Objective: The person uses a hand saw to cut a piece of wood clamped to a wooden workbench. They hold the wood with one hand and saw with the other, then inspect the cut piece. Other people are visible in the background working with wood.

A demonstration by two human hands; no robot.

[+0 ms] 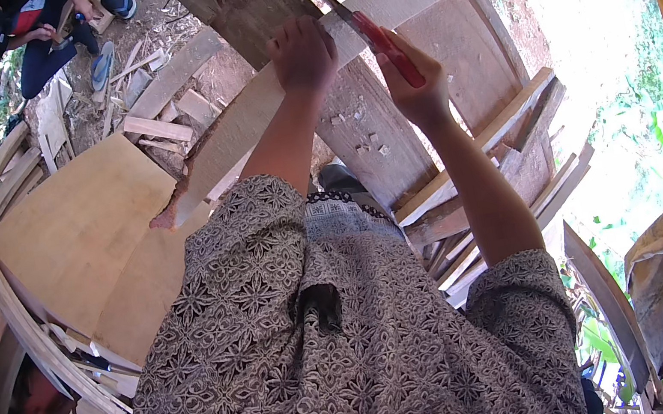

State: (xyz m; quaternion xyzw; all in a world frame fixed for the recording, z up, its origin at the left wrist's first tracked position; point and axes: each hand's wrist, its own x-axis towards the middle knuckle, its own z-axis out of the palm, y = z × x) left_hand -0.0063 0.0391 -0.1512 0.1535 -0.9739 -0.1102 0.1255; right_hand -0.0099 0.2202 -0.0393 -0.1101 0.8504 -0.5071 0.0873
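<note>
My right hand [416, 85] is closed round the red handle of a handsaw [381, 43]. Its long, thin dark blade runs up and to the left, across a pale plank [248, 120]. The blade shows almost edge-on, so its teeth cannot be made out. To the left of the saw, my left hand [304, 57] rests on the same plank with its fingers bent over the far edge. The plank lies slantwise over a wider, darker board [372, 135], and one end of it is rough and bark-edged. Small wood chips are scattered on the darker board.
A broad plywood sheet [85, 237] lies at left beside stacked curved boards [1, 285]. More boards [453, 40] and stacked planks [501, 128] are at right. At the far left a person [48, 35] crouches near offcuts [159, 128] and a sandal [102, 65].
</note>
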